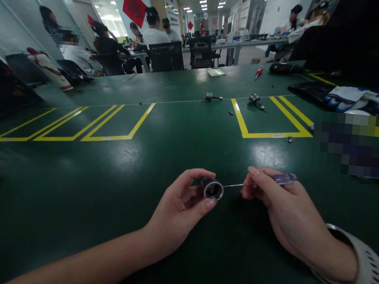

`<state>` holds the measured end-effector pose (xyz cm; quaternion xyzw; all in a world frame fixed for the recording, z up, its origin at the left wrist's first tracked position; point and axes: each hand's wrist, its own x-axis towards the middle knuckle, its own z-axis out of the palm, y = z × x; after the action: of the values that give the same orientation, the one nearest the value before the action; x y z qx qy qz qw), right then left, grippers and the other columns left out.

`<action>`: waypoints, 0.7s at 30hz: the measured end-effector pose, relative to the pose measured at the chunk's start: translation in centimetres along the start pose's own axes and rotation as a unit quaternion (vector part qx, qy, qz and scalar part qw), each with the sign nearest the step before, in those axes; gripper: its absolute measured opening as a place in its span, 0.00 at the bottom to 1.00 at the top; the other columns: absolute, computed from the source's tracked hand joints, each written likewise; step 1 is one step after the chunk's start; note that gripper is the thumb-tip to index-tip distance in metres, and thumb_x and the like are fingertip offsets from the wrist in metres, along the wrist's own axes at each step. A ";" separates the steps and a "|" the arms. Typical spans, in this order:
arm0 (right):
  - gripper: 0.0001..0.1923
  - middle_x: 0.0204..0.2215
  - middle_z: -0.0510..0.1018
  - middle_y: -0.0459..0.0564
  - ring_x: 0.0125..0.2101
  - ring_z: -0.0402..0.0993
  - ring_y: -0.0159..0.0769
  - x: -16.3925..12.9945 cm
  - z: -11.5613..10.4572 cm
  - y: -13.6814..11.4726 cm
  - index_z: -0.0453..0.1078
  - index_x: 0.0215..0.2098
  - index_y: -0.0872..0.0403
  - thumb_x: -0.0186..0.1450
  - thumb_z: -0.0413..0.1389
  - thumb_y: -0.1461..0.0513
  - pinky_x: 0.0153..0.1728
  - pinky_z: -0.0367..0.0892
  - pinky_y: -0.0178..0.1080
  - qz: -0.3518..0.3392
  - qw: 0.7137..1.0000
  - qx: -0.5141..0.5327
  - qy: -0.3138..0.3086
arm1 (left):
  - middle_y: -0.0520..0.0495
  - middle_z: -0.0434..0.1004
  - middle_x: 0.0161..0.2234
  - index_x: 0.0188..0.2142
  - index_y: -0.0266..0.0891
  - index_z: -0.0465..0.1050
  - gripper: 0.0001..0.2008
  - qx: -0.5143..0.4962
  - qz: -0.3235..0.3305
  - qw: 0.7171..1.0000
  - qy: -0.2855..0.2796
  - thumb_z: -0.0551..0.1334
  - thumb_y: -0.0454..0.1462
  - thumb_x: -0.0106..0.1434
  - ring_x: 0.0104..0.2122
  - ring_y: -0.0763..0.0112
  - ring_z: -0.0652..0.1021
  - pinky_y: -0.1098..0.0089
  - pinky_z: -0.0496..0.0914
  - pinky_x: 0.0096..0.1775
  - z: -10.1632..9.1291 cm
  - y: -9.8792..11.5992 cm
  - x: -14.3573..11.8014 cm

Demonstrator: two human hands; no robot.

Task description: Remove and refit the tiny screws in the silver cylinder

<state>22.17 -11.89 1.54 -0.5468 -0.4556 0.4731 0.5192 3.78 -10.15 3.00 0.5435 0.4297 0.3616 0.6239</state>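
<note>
Between the thumb and fingers of my left hand point(184, 199) is a short dark metal cylinder point(212, 189), its open, silver-rimmed end turned toward me. My right hand point(277, 204) grips a screwdriver point(284, 179) by its translucent purple handle. The thin shaft points left, and its tip reaches the right side of the cylinder's rim; whether it touches is too small to tell. Both hands are above the green table point(119, 206). Farther back lie a metal part with a thin shaft point(210, 96) and a second similar part point(255, 99).
Yellow tape point(245, 120) marks boxes on the table. Small metal bits point(290, 139) lie near the right box. Behind are a red screwdriver point(259, 72), a pale packet point(216, 72) and white-blue gloves point(356, 99). Several people sit at desks beyond, among black chairs point(167, 57).
</note>
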 end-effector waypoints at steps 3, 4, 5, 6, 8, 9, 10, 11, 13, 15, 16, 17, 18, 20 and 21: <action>0.18 0.20 0.71 0.44 0.24 0.68 0.31 -0.1 -0.1 -0.1 0.69 0.23 0.54 0.64 0.52 0.51 0.27 0.63 0.35 -0.016 0.998 -0.049 -0.029 | 0.46 0.73 0.47 0.43 0.41 0.67 0.16 -0.011 0.018 0.999 0.026 0.65 0.32 0.55 0.43 0.65 0.77 0.67 0.72 0.44 -0.4 0.1 0.2; 0.19 0.21 0.72 0.44 0.25 0.68 0.32 -0.2 -0.1 -0.1 0.69 0.23 0.53 0.64 0.51 0.51 0.27 0.63 0.35 -0.021 0.996 -0.070 -0.043 | 0.46 0.73 0.48 0.43 0.41 0.66 0.16 -0.016 0.023 0.999 0.036 0.65 0.33 0.55 0.43 0.65 0.77 0.66 0.72 0.45 -0.5 0.1 0.2; 0.19 0.21 0.72 0.44 0.25 0.69 0.32 -0.3 -0.1 -0.3 0.69 0.23 0.53 0.65 0.50 0.51 0.27 0.63 0.35 -0.025 0.994 -0.092 -0.055 | 0.46 0.73 0.47 0.43 0.40 0.66 0.16 -0.020 0.026 0.998 0.044 0.66 0.33 0.55 0.43 0.64 0.77 0.65 0.71 0.46 -0.7 0.2 0.3; 0.19 0.21 0.72 0.44 0.25 0.69 0.32 -0.4 -0.1 -0.4 0.69 0.23 0.53 0.65 0.49 0.50 0.27 0.63 0.35 -0.029 0.991 -0.114 -0.064 | 0.46 0.73 0.47 0.42 0.40 0.66 0.16 -0.023 0.027 0.998 0.052 0.66 0.33 0.55 0.44 0.64 0.77 0.64 0.71 0.46 -0.9 0.2 0.4; 0.19 0.21 0.73 0.44 0.24 0.69 0.32 -0.6 0.0 -0.8 0.69 0.23 0.53 0.65 0.48 0.51 0.24 0.63 0.34 -0.036 0.984 -0.158 -0.075 | 0.45 0.73 0.47 0.41 0.39 0.67 0.15 -0.025 0.024 0.998 0.059 0.67 0.34 0.54 0.44 0.63 0.76 0.64 0.71 0.46 -1.3 0.4 0.5; 0.19 0.21 0.72 0.44 0.24 0.68 0.32 -0.7 0.0 -0.9 0.69 0.23 0.53 0.66 0.48 0.51 0.23 0.62 0.34 -0.042 0.981 -0.176 -0.075 | 0.45 0.73 0.47 0.41 0.39 0.67 0.15 -0.028 0.022 0.997 0.061 0.67 0.34 0.54 0.44 0.63 0.76 0.64 0.71 0.46 -1.4 0.4 0.6; 0.19 0.21 0.72 0.44 0.23 0.68 0.32 -0.7 0.0 -1.0 0.69 0.23 0.53 0.66 0.48 0.51 0.22 0.62 0.34 -0.048 0.978 -0.189 -0.076 | 0.46 0.73 0.47 0.41 0.38 0.67 0.15 -0.033 0.019 0.997 0.062 0.67 0.34 0.54 0.44 0.63 0.76 0.64 0.72 0.45 -1.5 0.5 0.6; 0.19 0.21 0.72 0.45 0.23 0.68 0.32 -0.8 0.1 -1.1 0.69 0.23 0.53 0.66 0.48 0.52 0.22 0.62 0.34 -0.055 0.976 -0.198 -0.077 | 0.46 0.73 0.47 0.41 0.38 0.67 0.16 -0.038 0.016 0.997 0.065 0.67 0.34 0.54 0.44 0.63 0.77 0.65 0.72 0.45 -1.6 0.5 0.6; 0.19 0.20 0.72 0.45 0.22 0.68 0.32 -0.8 0.1 -1.1 0.68 0.22 0.53 0.65 0.47 0.52 0.20 0.62 0.34 -0.065 0.974 -0.204 -0.079 | 0.46 0.73 0.47 0.40 0.38 0.66 0.16 -0.050 0.008 0.996 0.073 0.67 0.33 0.53 0.43 0.64 0.77 0.66 0.73 0.44 -1.6 0.6 0.6; 0.19 0.20 0.72 0.45 0.21 0.68 0.32 -0.9 0.2 -1.1 0.68 0.22 0.53 0.66 0.47 0.53 0.19 0.62 0.34 -0.068 0.972 -0.209 -0.078 | 0.45 0.74 0.47 0.40 0.38 0.66 0.16 -0.058 -0.002 0.995 0.082 0.68 0.33 0.53 0.43 0.64 0.77 0.66 0.73 0.43 -1.6 0.7 0.6; 0.19 0.20 0.72 0.45 0.21 0.68 0.32 -0.8 0.2 -1.1 0.68 0.22 0.53 0.66 0.47 0.53 0.19 0.62 0.33 -0.068 0.972 -0.212 -0.077 | 0.45 0.74 0.47 0.40 0.38 0.67 0.16 -0.059 -0.006 0.995 0.086 0.68 0.33 0.52 0.43 0.64 0.77 0.66 0.73 0.43 -1.5 0.8 0.6; 0.19 0.19 0.72 0.45 0.21 0.68 0.32 -0.8 0.2 -1.2 0.68 0.22 0.53 0.66 0.47 0.53 0.18 0.61 0.33 -0.070 0.971 -0.217 -0.076 | 0.45 0.74 0.46 0.40 0.38 0.67 0.16 -0.060 -0.007 0.994 0.088 0.68 0.33 0.52 0.43 0.64 0.77 0.66 0.73 0.44 -1.5 0.8 0.5; 0.18 0.19 0.72 0.45 0.20 0.68 0.32 -0.8 0.2 -1.3 0.67 0.22 0.53 0.66 0.47 0.54 0.18 0.61 0.33 -0.075 0.969 -0.223 -0.076 | 0.45 0.75 0.46 0.40 0.38 0.67 0.16 -0.059 -0.006 0.994 0.088 0.68 0.33 0.52 0.43 0.63 0.77 0.65 0.73 0.44 -1.5 0.9 0.5; 0.18 0.17 0.70 0.44 0.19 0.67 0.31 -0.8 0.1 -1.6 0.66 0.21 0.53 0.66 0.47 0.56 0.17 0.60 0.33 -0.100 0.962 -0.241 -0.075 | 0.44 0.76 0.45 0.40 0.37 0.69 0.16 -0.051 -0.001 0.995 0.088 0.68 0.34 0.52 0.43 0.63 0.77 0.65 0.72 0.45 -1.5 0.9 0.5; 0.18 0.16 0.69 0.44 0.18 0.66 0.31 -0.8 0.0 -1.8 0.65 0.20 0.53 0.66 0.47 0.57 0.17 0.59 0.33 -0.119 0.957 -0.253 -0.073 | 0.44 0.76 0.45 0.41 0.37 0.70 0.16 -0.045 0.000 0.995 0.088 0.68 0.34 0.51 0.43 0.64 0.77 0.65 0.71 0.46 -1.5 0.9 0.5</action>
<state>22.05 -12.62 3.37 -0.5660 -0.6589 0.3161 0.3814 2.55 -8.98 3.77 0.4807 0.4665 0.4271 0.6074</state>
